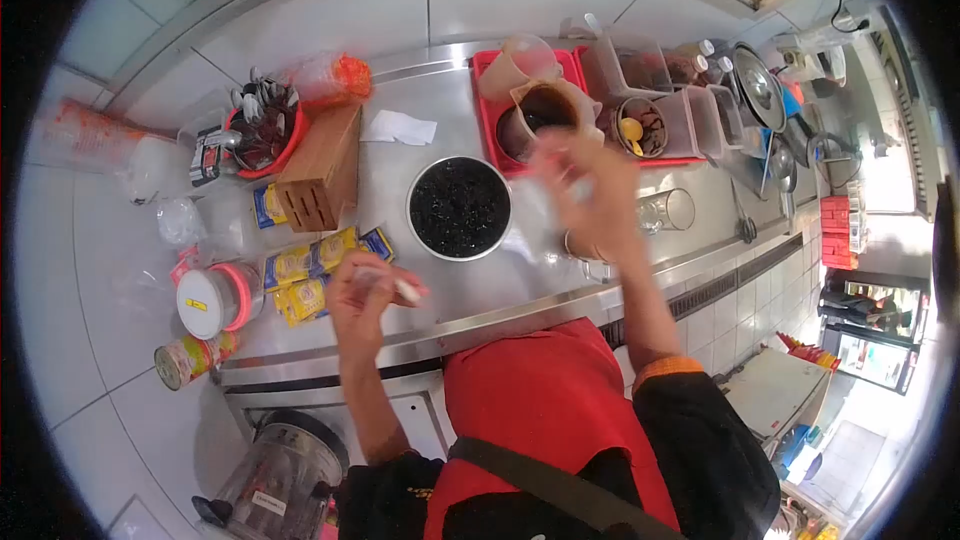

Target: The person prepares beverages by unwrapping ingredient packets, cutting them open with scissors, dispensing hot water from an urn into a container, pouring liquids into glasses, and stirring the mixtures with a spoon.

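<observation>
My left hand (365,295) is in front of the yellow packets, its fingers curled around a small whitish thing (408,291) whose kind I cannot make out. My right hand (592,185) is smeared by motion in front of a brown-stained plastic jug (558,102); whether it touches the jug or holds anything cannot be made out. Between the hands, a round metal bowl (411,215) holds dark, glossy, jelly-like pieces (460,207). A clear glass mug (592,265) stands partly hidden under my right hand, and a clear drinking glass (672,210) is to its right.
The steel counter (400,175) bears a red tray (483,75) with jugs and a tub with a yellow scoop (630,130). At left are a wooden block (320,175), a red cutlery basket (290,150), yellow packets (300,280) and a white-lidded jar (203,303). Scissors (745,225) lie at right.
</observation>
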Motion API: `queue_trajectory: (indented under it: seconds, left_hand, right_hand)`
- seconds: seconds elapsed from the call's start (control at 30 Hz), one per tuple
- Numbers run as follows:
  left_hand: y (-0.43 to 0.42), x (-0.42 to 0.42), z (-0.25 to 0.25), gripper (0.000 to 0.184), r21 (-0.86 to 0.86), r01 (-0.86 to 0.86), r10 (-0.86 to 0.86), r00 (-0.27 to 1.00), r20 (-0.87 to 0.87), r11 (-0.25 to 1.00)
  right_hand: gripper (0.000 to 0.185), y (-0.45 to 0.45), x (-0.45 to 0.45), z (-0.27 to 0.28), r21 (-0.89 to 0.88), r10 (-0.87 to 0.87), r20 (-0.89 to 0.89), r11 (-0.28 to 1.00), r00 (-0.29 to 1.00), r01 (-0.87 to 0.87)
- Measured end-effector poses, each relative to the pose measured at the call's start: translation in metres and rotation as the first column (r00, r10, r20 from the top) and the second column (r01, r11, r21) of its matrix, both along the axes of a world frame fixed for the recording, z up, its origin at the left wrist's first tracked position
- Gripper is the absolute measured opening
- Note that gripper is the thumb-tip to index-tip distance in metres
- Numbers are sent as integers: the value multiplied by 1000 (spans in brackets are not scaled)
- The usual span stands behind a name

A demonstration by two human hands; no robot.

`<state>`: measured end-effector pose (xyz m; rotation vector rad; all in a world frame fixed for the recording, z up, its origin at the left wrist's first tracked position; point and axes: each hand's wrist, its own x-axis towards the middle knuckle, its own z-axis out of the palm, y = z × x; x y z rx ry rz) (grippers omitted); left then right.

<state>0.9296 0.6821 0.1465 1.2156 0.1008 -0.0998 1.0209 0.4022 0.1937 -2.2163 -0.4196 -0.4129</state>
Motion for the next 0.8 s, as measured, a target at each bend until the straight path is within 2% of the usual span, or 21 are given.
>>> queue_trajectory:
  seconds: [0.03,0.07,0.13,0.17,0.23,0.27,0.3,0.37,0.4,0.47,0.5,0.53,0.6,0.67,0.77,0.8]
  left_hand:
    - [-11,-6,-3,8,8,0,0,1000,1,1000]
    - [-21,-11,-7,6,71,-33,34,999,-18,997]
    - [-35,-20,-11,5,151,-71,81,995,-59,986]
    - [-42,-24,-12,5,158,-73,82,995,-51,985]
    - [-54,-31,-11,4,128,-131,143,986,-88,983]
    - [-58,-34,-11,4,135,-120,132,988,-84,984]
    - [-60,-38,-11,4,178,-157,173,982,-78,971]
    - [-69,-48,-9,4,222,-202,224,971,-78,954]
    - [-73,-52,-4,5,165,-278,293,954,-71,946]
    - [-75,-64,-8,7,25,-374,375,926,-53,927]
    - [-77,-68,-12,7,43,-372,374,926,-49,927]
    - [-82,-70,-14,8,-19,-395,394,918,-56,918]
    - [-103,-67,-5,8,-105,-462,454,886,-91,880]
    - [-116,-73,1,8,-123,-472,469,882,-52,873]
    - [-135,-90,8,9,-141,-537,543,840,6,832]
    - [-149,-98,15,9,-133,-597,602,799,-8,791]
  right_hand:
    - [23,-29,28,-12,-7,-105,50,994,993,105]
    - [22,-55,47,-11,-88,-219,-15,972,976,216]
    - [24,-110,84,-36,-120,-295,-37,950,955,289]
    - [24,-127,101,-50,-111,-294,-32,951,955,289]
    - [26,-152,125,-75,-309,-176,12,936,984,171]
    - [28,-158,128,-80,-215,-175,-59,964,983,159]
    - [28,-162,119,-69,-211,-187,-61,962,980,171]
    - [29,-173,95,-39,-122,-323,24,938,946,323]
    - [29,-181,85,-25,-161,-364,35,917,931,364]
    - [27,-191,90,-22,-123,-287,31,949,957,289]
    - [25,-198,93,-25,-95,-229,41,968,973,231]
    - [25,-204,115,-50,-182,-131,127,971,983,153]
    - [29,-190,150,-78,-426,34,11,904,999,-26]
    - [33,-176,180,-119,-622,73,-182,764,981,-172]
    - [32,-164,179,-139,-623,133,-180,751,975,-218]
    - [33,-166,181,-146,-564,165,-8,814,986,-141]
